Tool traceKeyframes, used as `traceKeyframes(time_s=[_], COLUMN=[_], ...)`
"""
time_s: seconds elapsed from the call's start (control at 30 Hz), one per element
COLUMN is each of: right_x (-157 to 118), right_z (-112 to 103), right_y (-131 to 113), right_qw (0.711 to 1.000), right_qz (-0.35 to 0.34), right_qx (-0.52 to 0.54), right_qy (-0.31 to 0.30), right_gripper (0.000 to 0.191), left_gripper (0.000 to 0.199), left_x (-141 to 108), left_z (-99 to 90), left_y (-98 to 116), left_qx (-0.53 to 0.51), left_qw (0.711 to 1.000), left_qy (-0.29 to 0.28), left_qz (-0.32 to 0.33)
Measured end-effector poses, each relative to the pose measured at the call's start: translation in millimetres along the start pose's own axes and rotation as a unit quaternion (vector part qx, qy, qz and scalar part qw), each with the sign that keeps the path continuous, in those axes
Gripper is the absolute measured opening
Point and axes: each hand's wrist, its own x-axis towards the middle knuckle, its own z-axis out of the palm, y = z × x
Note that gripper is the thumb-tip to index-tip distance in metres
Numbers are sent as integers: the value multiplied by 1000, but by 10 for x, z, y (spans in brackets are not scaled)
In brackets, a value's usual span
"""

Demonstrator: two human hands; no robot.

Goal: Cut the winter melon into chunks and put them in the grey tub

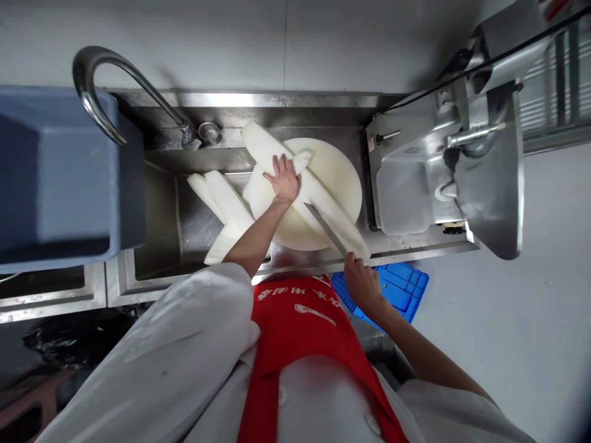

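Note:
A long, pale peeled vegetable (332,212) lies diagonally across a round white cutting board (348,178). My left hand (282,179) presses on it with the fingers spread, beside a short whitish piece (302,160). My right hand (361,280) is wrapped round the handle of a knife (325,227), near the board's front right edge. The blade points up and left and lies along the vegetable. More peeled vegetables (228,200) rest over the sink at the board's left.
A curved faucet (133,74) rises behind the steel sink (159,215). At the far left stands a blue-grey tub (113,184). A metal slicing machine (489,172) is on the right. A blue plastic crate (406,289) sits lower, beyond the counter's front edge.

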Motion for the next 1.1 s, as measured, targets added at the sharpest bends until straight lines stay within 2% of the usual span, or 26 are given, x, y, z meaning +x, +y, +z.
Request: traceKeyframes(time_s=[0.1, 0.17, 0.33, 0.43, 0.53, 0.6, 0.67, 0.77, 0.83, 0.97, 1.1], right_x=[30, -17, -336, -527, -609, -601, -567, -520, -501, -472, -420], right_z=[-67, -106, -83, 90, 346, 505, 630, 761, 833, 960, 1042], right_y=[-45, 27, 525, 876, 1098, 1159, 1175, 1186, 1211, 1303, 1407], right_qw=[1000, 999, 997, 990, 974, 960, 949, 935, 928, 913, 901], right_qz=[18, 26, 23, 40, 74, 103, 121, 132, 134, 140, 160], right_qx=[3, 2, 48, 135, 210, 243, 267, 299, 317, 344, 362], right_qy=[-7, -24, -54, -15, 50, 90, 117, 136, 145, 171, 177], right_gripper=[29, 31, 25, 25, 24, 22, 20, 18, 18, 19, 21], left_gripper=[56, 56, 59, 69, 90, 107, 116, 123, 125, 123, 111], left_x=[14, 34, 18, -171, -482, -667, -778, -804, -771, -713, -710], left_z=[4, 5, -99, -214, -249, -200, -110, 24, 67, 36, 5], left_y=[3, 0, -15, 49, 237, 409, 578, 756, 817, 894, 973], left_qx=[5, 10, 24, 36, 65, 95, 131, 171, 183, 215, 251], left_qw=[1000, 1000, 999, 993, 977, 963, 954, 949, 948, 937, 926], left_qy=[-1, -3, -18, -44, -110, -175, -223, -240, -235, -248, -256], left_qz=[0, 1, 34, 102, 172, 180, 151, 109, 111, 118, 123])
